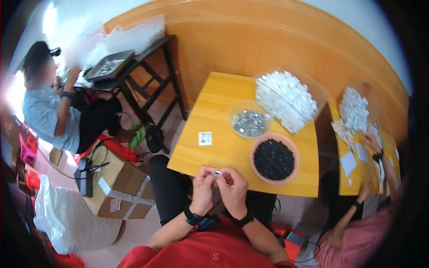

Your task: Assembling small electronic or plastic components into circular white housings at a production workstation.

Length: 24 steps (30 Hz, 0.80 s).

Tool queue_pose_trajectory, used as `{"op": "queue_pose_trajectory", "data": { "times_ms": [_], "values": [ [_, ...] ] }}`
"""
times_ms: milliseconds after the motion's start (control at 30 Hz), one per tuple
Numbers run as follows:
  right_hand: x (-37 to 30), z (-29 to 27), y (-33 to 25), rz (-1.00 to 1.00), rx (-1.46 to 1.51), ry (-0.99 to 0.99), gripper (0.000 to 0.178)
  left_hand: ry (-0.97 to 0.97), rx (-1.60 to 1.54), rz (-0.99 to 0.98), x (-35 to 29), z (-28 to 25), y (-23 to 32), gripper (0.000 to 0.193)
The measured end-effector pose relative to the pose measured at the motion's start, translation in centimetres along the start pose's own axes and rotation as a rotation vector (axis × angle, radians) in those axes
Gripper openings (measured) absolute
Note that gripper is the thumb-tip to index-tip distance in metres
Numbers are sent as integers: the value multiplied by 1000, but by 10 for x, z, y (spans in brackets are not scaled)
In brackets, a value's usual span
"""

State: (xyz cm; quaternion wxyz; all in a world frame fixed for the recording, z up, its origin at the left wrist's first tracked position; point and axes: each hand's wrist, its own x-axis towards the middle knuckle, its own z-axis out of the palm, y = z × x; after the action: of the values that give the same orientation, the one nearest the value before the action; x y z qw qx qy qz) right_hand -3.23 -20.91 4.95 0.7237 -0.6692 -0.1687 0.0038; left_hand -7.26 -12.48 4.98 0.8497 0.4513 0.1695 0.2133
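Far left, a taped cardboard box (pixel 126 167) sits on the floor near the slanting left edge of the yellow surface (pixel 210 98). Decent stretch of plain wood there, with just a little white card (pixel 205 138) lying on it. Middle of the front edge: left grip (pixel 203 190) pinched narrow on a tiny white piece (pixel 216 173), right grip (pixel 234 185) pinching it too. Piece looks pale with a darker patch, too small to make out more. Right side's tighter: loose silver bits (pixel 249 123), then a pink bowl (pixel 273 181) of black parts (pixel 273 158) near the front edge, and bagged white pieces (pixel 286 96) up by the back corner.
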Motion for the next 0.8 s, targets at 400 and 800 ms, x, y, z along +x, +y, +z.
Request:
{"op": "queue_pose_trajectory", "data": {
  "times_ms": [400,800],
  "values": [
    [26,-14,0,252,300,-32,12,-33,65,-176,27,11,14,18],
    [61,-19,-25,256,140,-144,15,-154,-56,-308,42,-1,34,28]
  ]
}}
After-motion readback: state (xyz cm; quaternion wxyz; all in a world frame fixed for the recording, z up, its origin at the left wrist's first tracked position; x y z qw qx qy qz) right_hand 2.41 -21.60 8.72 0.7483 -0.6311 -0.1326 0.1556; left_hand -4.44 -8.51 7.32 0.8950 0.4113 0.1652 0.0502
